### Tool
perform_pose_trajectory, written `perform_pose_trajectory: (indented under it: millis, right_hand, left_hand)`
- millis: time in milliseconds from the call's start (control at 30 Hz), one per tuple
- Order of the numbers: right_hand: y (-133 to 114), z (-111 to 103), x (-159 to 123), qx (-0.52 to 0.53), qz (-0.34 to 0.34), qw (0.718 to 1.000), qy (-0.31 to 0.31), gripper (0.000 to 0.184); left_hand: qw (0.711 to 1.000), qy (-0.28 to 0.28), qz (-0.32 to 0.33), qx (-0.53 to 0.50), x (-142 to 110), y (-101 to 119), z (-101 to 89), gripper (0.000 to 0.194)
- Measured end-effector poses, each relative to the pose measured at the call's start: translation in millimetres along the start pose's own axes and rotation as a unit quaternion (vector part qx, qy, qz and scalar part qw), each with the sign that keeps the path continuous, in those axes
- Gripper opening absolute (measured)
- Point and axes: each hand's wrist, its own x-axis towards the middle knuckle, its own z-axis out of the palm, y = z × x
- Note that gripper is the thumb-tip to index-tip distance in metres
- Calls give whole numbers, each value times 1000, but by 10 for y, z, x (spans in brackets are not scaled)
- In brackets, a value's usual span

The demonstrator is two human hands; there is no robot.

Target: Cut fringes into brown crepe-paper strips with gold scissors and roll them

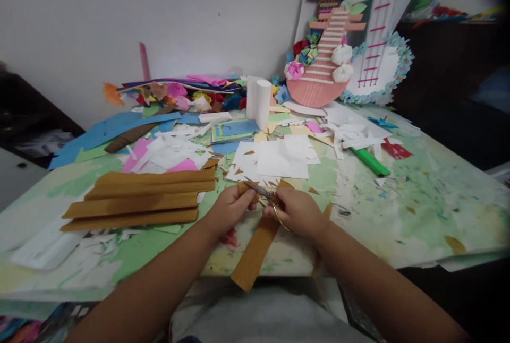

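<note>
My right hand [300, 209] grips a pair of scissors [261, 190], whose blades point left toward my other hand. Pinched in the fingers of my left hand [233, 206] is a small piece of brown crepe paper [244, 188], close beside the blades. A long brown crepe paper strip [255, 255] hangs down from under my right hand past the table's front edge. To the left lie several folded brown crepe paper lengths [135, 199]. Small brown clippings are scattered on the white sheets [282, 160] just beyond my hands.
Paper scraps [171, 152], blue paper [115, 133] and paper flowers [175, 93] crowd the table's back left. A white paper roll [263, 104] stands upright near the middle. Decorated paper instruments [319, 77] lean at the back right. A green roll [370, 161] lies on the right.
</note>
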Motion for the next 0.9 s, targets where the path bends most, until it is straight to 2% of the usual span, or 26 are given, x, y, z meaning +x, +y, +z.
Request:
perform_pose_trajectory:
  millis: [400,733,900]
  right_hand:
    - [-16,-23,14,-43,8,999,-29,37]
    - [-25,-7,-1,-26,21,999,4,35]
    - [-6,-33,2,10,58,997,39,34]
  left_hand:
    - [999,-19,-12,26,37,-18,-21,23]
    - [1000,-15,0,25,11,36,-35,23]
    - [1000,-18,17,11,36,4,-67,22]
